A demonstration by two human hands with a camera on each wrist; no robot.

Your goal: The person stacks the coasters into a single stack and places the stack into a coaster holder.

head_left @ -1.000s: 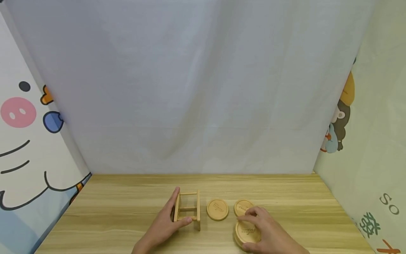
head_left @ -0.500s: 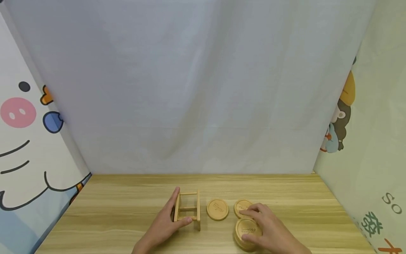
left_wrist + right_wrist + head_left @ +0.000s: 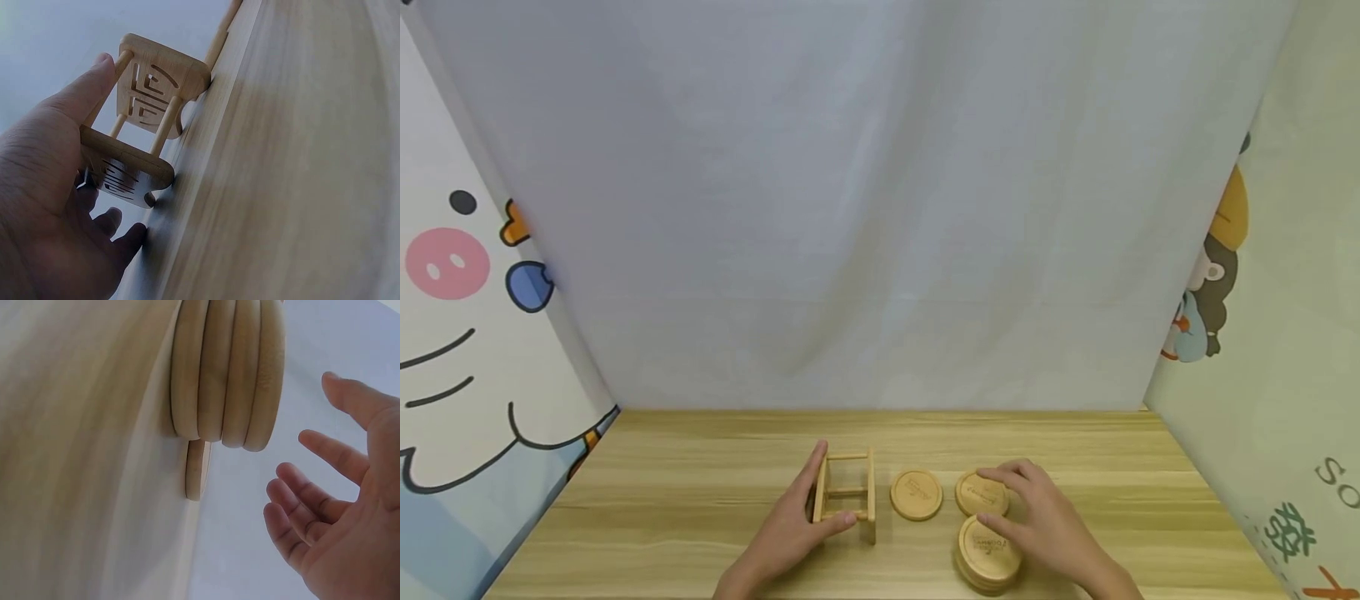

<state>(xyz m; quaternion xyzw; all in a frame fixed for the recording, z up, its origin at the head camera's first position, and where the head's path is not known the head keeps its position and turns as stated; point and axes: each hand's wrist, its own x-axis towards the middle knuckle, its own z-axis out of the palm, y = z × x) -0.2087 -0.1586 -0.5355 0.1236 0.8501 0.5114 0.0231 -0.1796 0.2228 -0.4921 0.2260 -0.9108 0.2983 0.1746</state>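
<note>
My left hand [image 3: 786, 525] holds the small wooden coaster rack [image 3: 846, 492] by its left side, thumb across the near bar. In the left wrist view the rack's slatted end panels [image 3: 149, 84] and round bars show, and the hand's fingertips curve under the near panel. To the right stands a stack of round wooden coasters [image 3: 988, 552], with one single coaster [image 3: 981, 493] just behind it. Another flat coaster [image 3: 916, 495] lies between rack and stack. My right hand [image 3: 1045, 525] hovers by the stack and single coaster; its spread fingers are apart from the stack [image 3: 228, 372] in the right wrist view.
The wood-grain tabletop [image 3: 715, 458] ends at a pale cloth backdrop [image 3: 880, 250]. Printed cartoon cloths stand along the left side [image 3: 445, 350] and the right side [image 3: 1277, 350].
My right hand has let go of the stack's top coaster and shifted away from me, its fingers now over the single coaster behind. My left hand and the rack have stayed put.
</note>
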